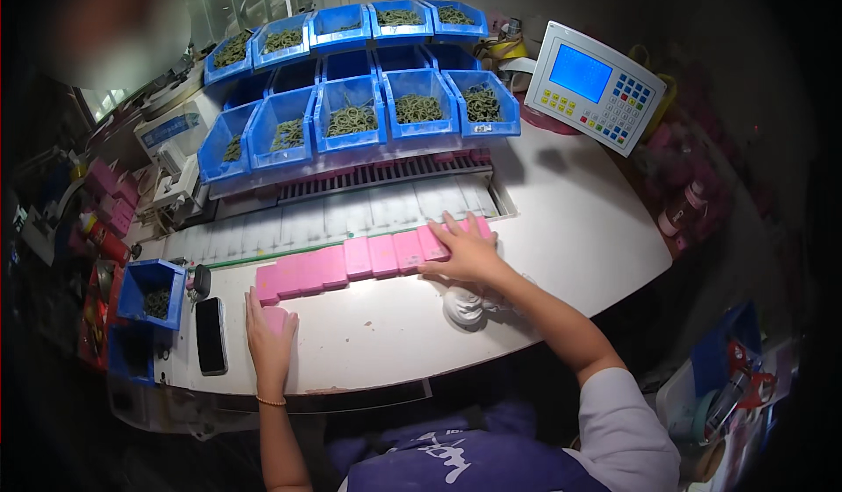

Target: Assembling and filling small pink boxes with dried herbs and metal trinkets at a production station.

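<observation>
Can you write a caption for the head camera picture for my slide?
Right hand presses a row of pink blocks; left hand covers another.

Blue bins (421,106) of green rings, keypad control panel (596,86), black phone (210,334)

The row of boxes (368,260) runs left from under the right hand (465,251) toward the left hand (270,338), with the parts bins (351,115) beyond both and the phone (210,335) left.

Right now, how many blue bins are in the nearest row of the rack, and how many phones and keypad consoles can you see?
Blue bins in the nearest rack row: 5
Black phone: 1
Keypad console: 1
Total: 7
</observation>
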Available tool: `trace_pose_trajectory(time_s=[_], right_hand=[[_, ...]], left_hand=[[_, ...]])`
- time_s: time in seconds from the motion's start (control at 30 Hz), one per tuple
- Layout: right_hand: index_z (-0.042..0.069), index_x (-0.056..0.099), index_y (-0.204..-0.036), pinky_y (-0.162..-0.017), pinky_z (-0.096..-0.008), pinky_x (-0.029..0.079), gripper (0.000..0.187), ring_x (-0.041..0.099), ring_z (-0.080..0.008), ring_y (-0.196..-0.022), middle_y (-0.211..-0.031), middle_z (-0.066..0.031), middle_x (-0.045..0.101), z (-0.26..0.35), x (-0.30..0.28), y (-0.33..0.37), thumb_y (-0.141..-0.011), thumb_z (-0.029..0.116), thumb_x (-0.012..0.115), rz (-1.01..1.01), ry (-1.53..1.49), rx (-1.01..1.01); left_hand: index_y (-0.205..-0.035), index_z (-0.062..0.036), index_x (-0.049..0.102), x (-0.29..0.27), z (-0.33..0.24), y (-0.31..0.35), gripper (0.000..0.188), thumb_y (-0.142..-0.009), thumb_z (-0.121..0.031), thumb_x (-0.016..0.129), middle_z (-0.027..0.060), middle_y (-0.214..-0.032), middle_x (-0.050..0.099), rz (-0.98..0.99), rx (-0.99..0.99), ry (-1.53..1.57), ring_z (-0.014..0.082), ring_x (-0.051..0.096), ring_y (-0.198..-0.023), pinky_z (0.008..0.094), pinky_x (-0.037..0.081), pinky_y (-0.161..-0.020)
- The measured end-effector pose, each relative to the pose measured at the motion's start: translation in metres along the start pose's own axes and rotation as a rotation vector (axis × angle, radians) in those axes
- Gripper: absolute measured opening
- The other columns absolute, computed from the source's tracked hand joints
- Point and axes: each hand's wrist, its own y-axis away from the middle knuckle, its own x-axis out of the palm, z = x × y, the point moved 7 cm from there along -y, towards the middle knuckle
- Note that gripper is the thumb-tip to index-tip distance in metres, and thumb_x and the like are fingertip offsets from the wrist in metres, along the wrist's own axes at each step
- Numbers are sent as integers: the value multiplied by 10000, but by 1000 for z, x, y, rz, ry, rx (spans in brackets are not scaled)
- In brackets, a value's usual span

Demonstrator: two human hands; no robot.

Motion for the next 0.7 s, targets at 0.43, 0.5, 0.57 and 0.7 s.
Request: trace_pose_trajectory(time_s=[0.43, 0.5, 0.57, 0.7], right_hand=[[145, 401, -1465, -999, -796, 131, 853, 101, -475, -1454, -1581, -187, 219, 50, 11, 20, -783, 586, 662, -254, -12, -120], [127, 443, -1432, -1057, -746, 113, 746, 110, -474, -1451, -1566, -194, 244, 49, 4, 51, -818, 479, 677, -458, -9, -266], [119, 484, -1401, -1083, -713, 115, 681, 142, -461, -1447, -1549, -198, 279, 53, -2, 79, -837, 456, 664, -452, 38, -280], [116, 615, -1274, -1118, -648, 153, 514, 309, -393, -1403, -1438, -181, 462, 20, 4, 115, -855, 412, 650, -559, 104, -204]], left_hand=[[-1458, 32, 324, 11, 10, -30, 902, -832, -509, 683, 332, -1499, 266, -104, -193, -417, 465, 315, -1376, 453, 302, -1135], [-1470, 41, 298, 14, 4, -33, 975, -809, -564, 683, 349, -1504, 240, -58, -184, -420, 470, 286, -1391, 462, 280, -1147], [-1478, 38, 281, 9, 13, -32, 996, -803, -569, 690, 356, -1511, 216, -65, -192, -426, 483, 264, -1398, 474, 266, -1151], [-1487, 32, 267, 9, 5, -34, 1038, -785, -601, 695, 368, -1521, 179, 55, -140, -426, 497, 228, -1411, 487, 249, -1156]])
